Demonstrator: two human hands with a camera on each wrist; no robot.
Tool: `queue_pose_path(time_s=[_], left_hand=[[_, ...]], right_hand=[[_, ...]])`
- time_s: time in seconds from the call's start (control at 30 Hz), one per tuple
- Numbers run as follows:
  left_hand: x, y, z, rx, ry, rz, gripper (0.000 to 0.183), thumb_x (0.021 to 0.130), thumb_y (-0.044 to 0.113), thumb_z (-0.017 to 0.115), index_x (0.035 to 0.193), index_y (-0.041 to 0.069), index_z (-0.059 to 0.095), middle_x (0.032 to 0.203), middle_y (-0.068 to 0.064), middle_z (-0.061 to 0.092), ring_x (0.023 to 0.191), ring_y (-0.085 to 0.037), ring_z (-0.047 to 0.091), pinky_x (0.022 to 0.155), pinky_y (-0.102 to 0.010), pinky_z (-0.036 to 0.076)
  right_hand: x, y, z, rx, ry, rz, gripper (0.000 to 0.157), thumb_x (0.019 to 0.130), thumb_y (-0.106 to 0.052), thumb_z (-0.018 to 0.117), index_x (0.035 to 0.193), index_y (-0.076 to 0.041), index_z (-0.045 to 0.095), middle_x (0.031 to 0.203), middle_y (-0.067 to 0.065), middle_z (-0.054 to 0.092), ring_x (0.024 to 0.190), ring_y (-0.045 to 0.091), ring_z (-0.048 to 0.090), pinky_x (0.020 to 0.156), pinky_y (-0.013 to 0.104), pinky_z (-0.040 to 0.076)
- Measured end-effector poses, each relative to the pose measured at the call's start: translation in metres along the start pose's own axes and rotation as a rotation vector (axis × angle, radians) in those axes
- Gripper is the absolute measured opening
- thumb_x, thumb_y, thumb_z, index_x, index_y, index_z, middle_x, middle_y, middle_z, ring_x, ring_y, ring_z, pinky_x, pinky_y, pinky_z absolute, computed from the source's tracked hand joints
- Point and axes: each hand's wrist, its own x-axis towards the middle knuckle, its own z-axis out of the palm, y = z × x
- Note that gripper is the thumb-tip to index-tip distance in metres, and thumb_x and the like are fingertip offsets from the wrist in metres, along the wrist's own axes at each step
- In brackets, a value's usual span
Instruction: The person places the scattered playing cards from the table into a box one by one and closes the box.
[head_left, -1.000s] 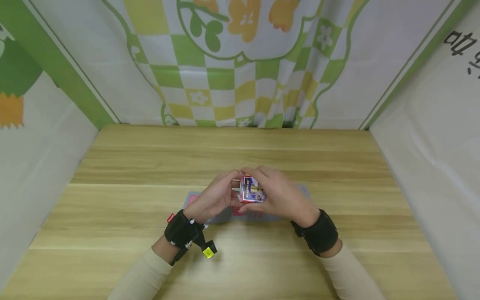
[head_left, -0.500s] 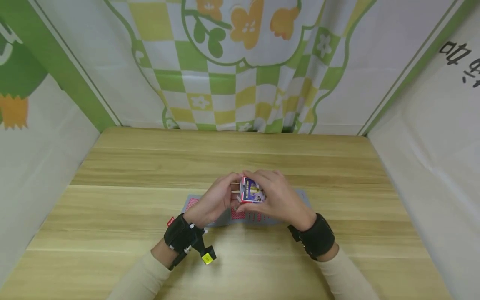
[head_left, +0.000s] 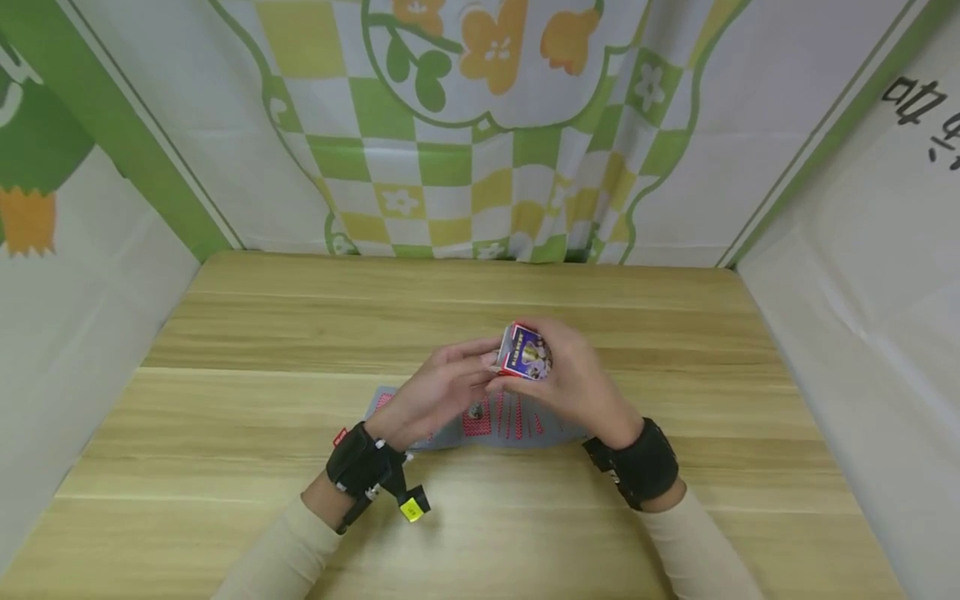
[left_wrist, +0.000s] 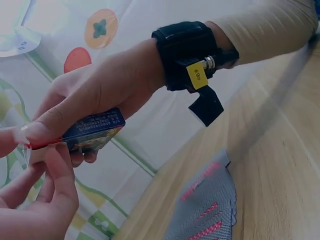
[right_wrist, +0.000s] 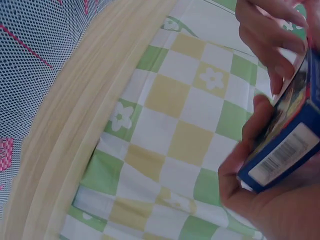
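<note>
My right hand [head_left: 577, 375] grips a small cardboard box [head_left: 528, 353], tilted above the table. Its front is blue with a red border and a gold trophy picture; a barcode shows on one side in the right wrist view. From the left, my left hand [head_left: 438, 392] reaches to the box's end, where its thumb and fingers pinch around the pale flap, as the left wrist view shows. Beneath both hands lies a flat grey piece with red patterning [head_left: 517, 421], partly hidden by them. Up close its surface looks mesh-like; I cannot tell its kind.
The wooden table [head_left: 480, 508] reaches back to a green, white and yellow checked curtain [head_left: 480, 183]. White cloth walls stand on both sides. Black straps with small camera mounts circle both wrists [head_left: 367, 467].
The right hand has raised the box slightly and shifted it to the right. My left fingers have straightened toward its end. More of the grey and red piece shows below.
</note>
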Motion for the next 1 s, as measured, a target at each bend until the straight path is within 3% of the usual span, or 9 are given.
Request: queue_pose_path(time_s=[0.1, 0.3, 0.47, 0.6, 0.8, 1.0], left_hand=[[0.0, 0.0, 0.001, 0.005, -0.028, 0.025, 0.041, 0.098, 0.001, 0.047, 0.139, 0.002, 0.04, 0.136, -0.02, 0.046, 0.115, -0.029, 0.048, 0.091, -0.03, 0.046], [0.0, -0.003, 0.001, 0.068, 0.05, 0.039, 0.043, 0.093, 0.0, 0.057, 0.134, 0.001, 0.046, 0.13, -0.022, 0.051, 0.113, -0.033, 0.05, 0.088, -0.032, 0.049], [0.001, -0.004, -0.001, 0.109, 0.087, 0.042, 0.042, 0.092, 0.002, 0.059, 0.132, 0.001, 0.048, 0.126, -0.023, 0.053, 0.112, -0.035, 0.052, 0.097, -0.044, 0.042], [0.002, -0.004, -0.003, 0.156, 0.085, 0.017, 0.041, 0.091, 0.005, 0.061, 0.131, 0.003, 0.049, 0.124, -0.023, 0.054, 0.111, -0.035, 0.053, 0.099, -0.053, 0.037], [-0.005, 0.008, -0.017, 0.464, 0.085, -0.008, 0.035, 0.092, 0.018, 0.063, 0.126, 0.011, 0.056, 0.121, -0.014, 0.06, 0.106, -0.03, 0.057, 0.096, -0.062, 0.035], [-0.019, 0.034, -0.042, 0.815, 0.149, -0.059, 0.034, 0.093, 0.034, 0.06, 0.124, 0.019, 0.058, 0.117, -0.006, 0.063, 0.102, -0.021, 0.058, 0.091, -0.056, 0.044]], right_hand=[[0.0, 0.0, -0.001, 0.021, 0.021, 0.04, 0.08, 0.062, -0.046, 0.083, 0.12, -0.001, 0.052, 0.105, 0.008, 0.059, 0.085, 0.014, 0.054, 0.066, 0.036, 0.052], [0.0, 0.001, 0.0, 0.004, 0.013, 0.054, 0.076, 0.06, -0.043, 0.086, 0.115, -0.002, 0.053, 0.102, 0.007, 0.059, 0.08, 0.014, 0.052, 0.062, 0.034, 0.051], [-0.002, 0.003, -0.002, 0.004, 0.002, 0.068, 0.067, 0.065, -0.029, 0.085, 0.117, -0.001, 0.053, 0.102, 0.009, 0.059, 0.081, 0.015, 0.053, 0.064, 0.037, 0.051], [-0.003, 0.004, -0.002, -0.021, -0.03, 0.079, 0.065, 0.065, -0.028, 0.083, 0.116, -0.001, 0.055, 0.101, 0.009, 0.061, 0.079, 0.015, 0.054, 0.063, 0.035, 0.052], [-0.004, 0.004, 0.004, -0.009, -0.111, 0.102, 0.066, 0.062, -0.032, 0.085, 0.115, -0.003, 0.058, 0.101, 0.008, 0.062, 0.077, 0.014, 0.056, 0.06, 0.032, 0.052], [-0.004, 0.006, 0.006, 0.002, -0.156, 0.17, 0.067, 0.063, -0.034, 0.084, 0.117, -0.006, 0.056, 0.094, 0.004, 0.062, 0.07, 0.01, 0.055, 0.055, 0.029, 0.051]])
